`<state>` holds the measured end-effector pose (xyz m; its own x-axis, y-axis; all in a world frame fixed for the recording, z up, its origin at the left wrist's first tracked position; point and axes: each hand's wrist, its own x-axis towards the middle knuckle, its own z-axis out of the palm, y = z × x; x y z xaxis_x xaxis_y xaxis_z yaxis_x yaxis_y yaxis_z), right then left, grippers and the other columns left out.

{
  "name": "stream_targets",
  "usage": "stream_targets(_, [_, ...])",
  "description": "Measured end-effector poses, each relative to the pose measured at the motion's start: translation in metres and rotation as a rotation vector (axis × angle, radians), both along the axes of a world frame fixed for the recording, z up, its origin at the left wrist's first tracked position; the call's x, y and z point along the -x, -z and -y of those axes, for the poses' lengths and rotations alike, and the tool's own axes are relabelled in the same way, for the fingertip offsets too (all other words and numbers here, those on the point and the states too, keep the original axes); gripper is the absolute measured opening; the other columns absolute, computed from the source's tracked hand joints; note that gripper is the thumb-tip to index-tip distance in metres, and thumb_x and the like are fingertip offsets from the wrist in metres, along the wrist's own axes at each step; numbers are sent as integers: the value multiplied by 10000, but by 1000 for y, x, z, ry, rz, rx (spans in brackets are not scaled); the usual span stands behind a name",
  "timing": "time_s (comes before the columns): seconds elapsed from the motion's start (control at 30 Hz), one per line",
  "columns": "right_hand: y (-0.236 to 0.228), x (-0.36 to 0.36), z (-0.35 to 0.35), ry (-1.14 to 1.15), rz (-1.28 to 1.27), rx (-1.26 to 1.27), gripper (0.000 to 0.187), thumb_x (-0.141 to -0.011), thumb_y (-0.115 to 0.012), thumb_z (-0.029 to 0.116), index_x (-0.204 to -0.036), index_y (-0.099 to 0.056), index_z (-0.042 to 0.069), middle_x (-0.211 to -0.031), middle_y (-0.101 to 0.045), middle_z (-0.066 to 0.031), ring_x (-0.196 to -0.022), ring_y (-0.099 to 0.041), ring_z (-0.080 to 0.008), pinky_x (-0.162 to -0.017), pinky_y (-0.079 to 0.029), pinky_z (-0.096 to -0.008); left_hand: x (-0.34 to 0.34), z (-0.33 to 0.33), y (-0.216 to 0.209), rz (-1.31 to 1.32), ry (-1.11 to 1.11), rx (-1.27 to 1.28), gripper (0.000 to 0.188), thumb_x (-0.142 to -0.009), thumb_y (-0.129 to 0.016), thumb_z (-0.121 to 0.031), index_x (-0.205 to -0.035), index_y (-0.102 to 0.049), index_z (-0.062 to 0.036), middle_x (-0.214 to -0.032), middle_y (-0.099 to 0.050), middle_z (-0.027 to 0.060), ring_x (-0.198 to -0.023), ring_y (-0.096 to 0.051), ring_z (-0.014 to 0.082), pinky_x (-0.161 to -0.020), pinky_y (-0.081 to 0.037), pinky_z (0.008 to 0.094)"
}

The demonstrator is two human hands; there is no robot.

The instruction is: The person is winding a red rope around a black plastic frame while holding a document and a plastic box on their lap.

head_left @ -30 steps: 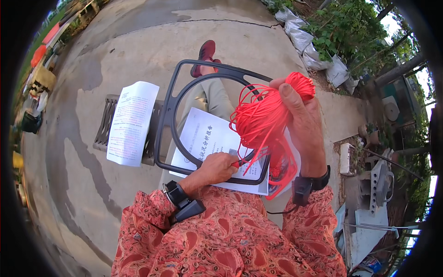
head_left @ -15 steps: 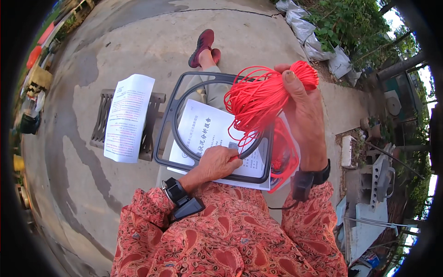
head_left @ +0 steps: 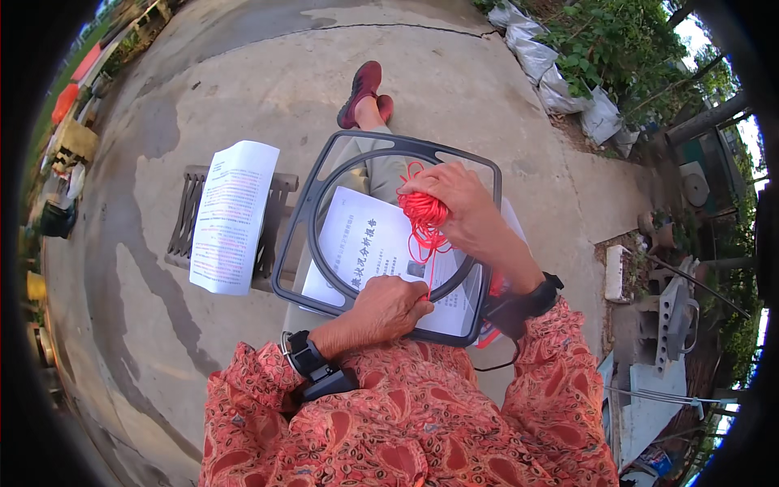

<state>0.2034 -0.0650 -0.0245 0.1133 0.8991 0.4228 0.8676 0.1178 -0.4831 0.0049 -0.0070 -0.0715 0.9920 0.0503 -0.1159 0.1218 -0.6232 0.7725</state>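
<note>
My right hand [head_left: 471, 213] is closed round a bundle of red cord [head_left: 424, 213], held above the opening of a black plastic frame [head_left: 294, 235]. The frame is squarish with rounded corners and has a round ring inside. It rests tilted on my lap, over printed white sheets [head_left: 345, 235]. My left hand [head_left: 383, 310] is closed at the ring's near edge, pinching a strand of the cord that runs down from the bundle. Its fingertips partly hide that spot. A red thing beside the frame is mostly hidden under my right forearm.
To the left, a printed paper [head_left: 235, 217] lies on a dark slatted stool [head_left: 185, 215]. My outstretched leg ends in a dark red shoe [head_left: 363, 89] on the concrete ground. White sacks [head_left: 560, 89] and plants stand at far right, with concrete blocks [head_left: 618, 274] at right.
My right hand has brought the cord bundle down and left, from the frame's right side to over its opening. My left hand stays at the ring's near edge.
</note>
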Motion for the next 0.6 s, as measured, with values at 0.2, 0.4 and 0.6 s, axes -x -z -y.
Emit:
stream_targets(0.2, [15, 10, 4, -34, 387, 160, 347, -757, -681, 88, -1092, -670, 180, -1028, -604, -27, -1019, -549, -222, -832, -389, -394, 7, 6, -19, -19, 104, -121, 226, -896, -601, -244, -916, -631, -21, -705, -651, 197, -720, -652, 401, -646, -489, 515])
stream_targets(0.4, [-21, 7, -13, 125, 419, -8, 368, -763, -670, 96, -1125, -630, 146, -1017, -609, -37, -1001, -553, -232, -812, -393, -382, 5, 8, -28, 35, 147, -113, 227, -902, -612, -258, -929, -619, -33, -741, -639, 159, -739, -636, 375, -636, -476, 494])
stream_targets(0.6, [32, 19, -3, 3, 433, 156, 316, -757, -668, 115, -1064, -597, 94, -985, -608, -59, -989, -562, -234, -815, -412, -381, 5, 8, -27, 11, 142, -142, 218, -888, -624, -250, -921, -623, -34, -732, -640, 159, -716, -631, 372, -638, -474, 491])
